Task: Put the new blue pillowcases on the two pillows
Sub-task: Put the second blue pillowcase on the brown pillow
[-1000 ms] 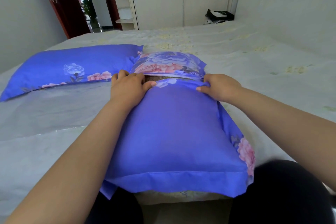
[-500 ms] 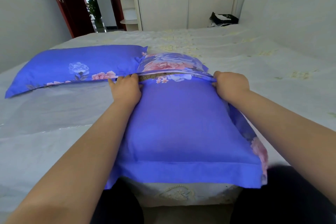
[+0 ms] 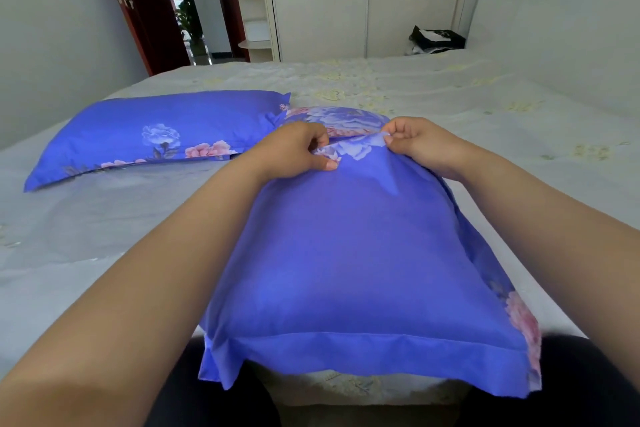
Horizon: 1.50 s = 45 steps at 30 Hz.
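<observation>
A pillow in a blue flowered pillowcase (image 3: 353, 253) lies lengthwise in front of me at the bed's near edge. My left hand (image 3: 294, 152) and my right hand (image 3: 419, 142) both pinch the far open edge of the pillowcase, close together near its middle. The flowered end flap (image 3: 339, 118) shows just beyond my fingers. The pillow inside is hidden by the fabric. A second pillow in a matching blue pillowcase (image 3: 149, 135) lies flat on the bed to the left, untouched.
The bed (image 3: 450, 104) has a pale sheet with faint yellow flowers. A white headboard wall (image 3: 571, 28) rises on the right. A black bag (image 3: 436, 40) sits beyond the bed. A wardrobe (image 3: 346, 10) and an open red door (image 3: 145, 3) stand at the back.
Both hands slid inward along the pillowcase's open edge, from its corners toward the middle. The brown pillow showing in the gap is now covered by fabric.
</observation>
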Motion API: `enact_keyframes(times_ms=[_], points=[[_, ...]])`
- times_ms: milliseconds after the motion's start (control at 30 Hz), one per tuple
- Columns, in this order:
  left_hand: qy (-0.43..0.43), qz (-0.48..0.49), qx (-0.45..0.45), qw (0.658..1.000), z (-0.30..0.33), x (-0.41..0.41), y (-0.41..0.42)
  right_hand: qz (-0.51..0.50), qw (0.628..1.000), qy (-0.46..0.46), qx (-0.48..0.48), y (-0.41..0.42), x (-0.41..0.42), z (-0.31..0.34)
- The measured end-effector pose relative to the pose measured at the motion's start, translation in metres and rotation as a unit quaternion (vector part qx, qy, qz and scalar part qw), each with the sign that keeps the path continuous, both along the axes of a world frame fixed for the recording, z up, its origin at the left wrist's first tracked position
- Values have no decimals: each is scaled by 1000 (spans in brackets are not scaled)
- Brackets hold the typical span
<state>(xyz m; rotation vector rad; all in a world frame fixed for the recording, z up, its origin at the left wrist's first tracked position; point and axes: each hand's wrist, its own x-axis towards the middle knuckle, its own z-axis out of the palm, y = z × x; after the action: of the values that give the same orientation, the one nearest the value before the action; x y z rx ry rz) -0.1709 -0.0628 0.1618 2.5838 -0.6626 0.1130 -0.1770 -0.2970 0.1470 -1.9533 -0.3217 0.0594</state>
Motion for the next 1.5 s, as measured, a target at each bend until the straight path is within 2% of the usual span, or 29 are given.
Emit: enact_keyframes(times_ms=[100,234,300,367,434,534,768,835,935,968,1002,1068,1169,1235,1336,1402,1502], points=[[23,-42,-6,999,1,1,-5,15,999,18,21,-4,1,10],[103,-62,-33,992,4,7,-8,44,999,7,25,-2,3,22],[113,-64,-54,990,8,9,-10,41,999,-27,-17,1,5,25],[93,-56,-36,993,10,13,-10,26,989,-83,-124,3,7,26],[55,-41,40,997,11,18,-9,17,960,-119,-254,4,8,25],[33,-2,136,990,9,23,-3,-5,896,-139,-423,6,5,23],[52,54,195,978,9,29,22,-70,767,-189,-609,11,-6,21],[22,35,160,986,5,30,26,-87,759,-188,-617,10,-4,18],[-35,16,41,998,-4,26,23,-132,770,-194,-593,10,2,10],[-44,9,26,999,-7,25,23,-152,771,-196,-587,10,4,7],[-52,3,37,998,-11,24,23,-166,767,-196,-588,9,5,4],[-60,3,118,991,-17,24,25,-178,756,-191,-601,8,6,-3],[-25,51,225,973,-14,29,29,-198,744,-215,-601,7,7,-13],[-56,88,222,969,-13,34,30,-223,744,-258,-575,6,9,-20],[-164,142,133,967,-25,39,29,-256,767,-279,-518,-3,14,-30],[-132,146,146,969,-39,36,29,-253,775,-252,-521,-10,14,-37],[-44,147,223,963,-41,30,32,-236,767,-236,-548,-16,11,-45]])
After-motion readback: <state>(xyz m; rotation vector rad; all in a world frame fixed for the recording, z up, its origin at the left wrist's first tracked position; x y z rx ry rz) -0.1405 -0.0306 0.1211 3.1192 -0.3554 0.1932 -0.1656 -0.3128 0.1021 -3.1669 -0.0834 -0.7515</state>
